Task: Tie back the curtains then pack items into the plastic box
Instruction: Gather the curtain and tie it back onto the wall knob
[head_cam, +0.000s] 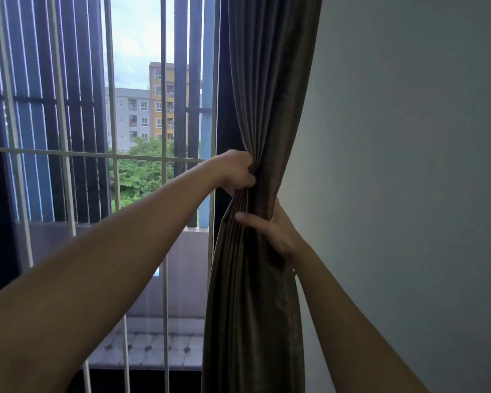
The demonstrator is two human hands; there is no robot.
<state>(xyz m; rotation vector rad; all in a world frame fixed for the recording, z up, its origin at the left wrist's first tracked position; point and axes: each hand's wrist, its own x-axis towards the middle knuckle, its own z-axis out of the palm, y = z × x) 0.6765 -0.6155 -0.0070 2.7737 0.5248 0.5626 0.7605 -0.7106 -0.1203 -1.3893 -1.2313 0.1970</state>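
Curtain: brown, pleated, soft and heavy-looking; hung at the right edge of the window, against the wall. It is gathered into a waist at mid-height, judged the best holding place for a tie. Left hand: fingers clamped on the bunched folds. Right hand: wrapped round the bundle just below, thumb across the front. No tie-back is seen. Surroundings: white window grille, dark louvres, tiled balcony below; plastic box not in view.
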